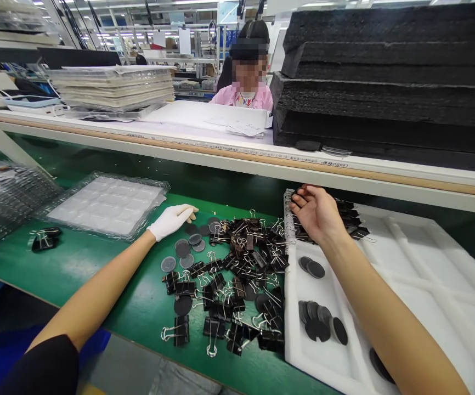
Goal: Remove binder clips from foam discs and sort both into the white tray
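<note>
My left hand (174,220), in a white glove, reaches over the green table with its fingers stretched out beside loose black discs (182,248). Some of these round discs look glossy, as if film-covered. A heap of black binder clips (246,258) with wire handles spreads to the right of them. My bare right hand (315,211) is above the far left corner of a white foam tray (385,230), palm partly turned up, fingers curled. Something dark shows at its fingertips, too small to make out. More binder clips (348,216) lie behind that hand.
Black discs (317,329) lie in the foam tray. Clear plastic trays (106,203) sit at left, beside a taller stack (5,197). A shelf edge (229,159) crosses above the table, bearing black foam sheets (385,82) and white trays (114,88). A person (246,96) sits opposite.
</note>
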Demonstrator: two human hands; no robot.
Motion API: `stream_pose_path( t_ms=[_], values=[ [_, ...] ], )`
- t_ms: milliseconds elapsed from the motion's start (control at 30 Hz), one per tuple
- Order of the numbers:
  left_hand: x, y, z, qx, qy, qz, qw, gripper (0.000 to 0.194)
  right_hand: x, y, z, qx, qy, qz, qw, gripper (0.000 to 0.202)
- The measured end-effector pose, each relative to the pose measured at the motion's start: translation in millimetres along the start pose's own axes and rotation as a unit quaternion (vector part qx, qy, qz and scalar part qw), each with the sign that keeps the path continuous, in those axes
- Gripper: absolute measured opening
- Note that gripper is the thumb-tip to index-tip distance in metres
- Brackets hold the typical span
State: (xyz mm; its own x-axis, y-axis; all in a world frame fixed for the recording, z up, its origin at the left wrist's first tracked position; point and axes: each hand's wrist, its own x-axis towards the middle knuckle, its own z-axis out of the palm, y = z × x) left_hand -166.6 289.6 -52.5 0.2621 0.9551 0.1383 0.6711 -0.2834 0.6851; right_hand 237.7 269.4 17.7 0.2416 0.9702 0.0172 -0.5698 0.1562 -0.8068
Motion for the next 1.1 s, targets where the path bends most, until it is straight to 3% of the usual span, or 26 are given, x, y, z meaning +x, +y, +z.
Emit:
stream_pose_path(
  t_ms=[333,767,1100],
  values=[
    [-1,0,-0.9,-0.004,0.000,-0.005,1.000,0.049,-1,-3,1,-0.006,-0.009,-0.030,0.999,0.020],
    [-1,2,-0.6,-0.006,0.000,-0.010,1.000,0.051,-5,-7,6,-0.038,0.028,-0.035,0.998,0.002],
    [0,4,-0.2,-0.009,0.003,-0.012,1.000,0.056,-7,-12,8,-0.074,0.051,-0.058,0.994,0.012]
  ],
)
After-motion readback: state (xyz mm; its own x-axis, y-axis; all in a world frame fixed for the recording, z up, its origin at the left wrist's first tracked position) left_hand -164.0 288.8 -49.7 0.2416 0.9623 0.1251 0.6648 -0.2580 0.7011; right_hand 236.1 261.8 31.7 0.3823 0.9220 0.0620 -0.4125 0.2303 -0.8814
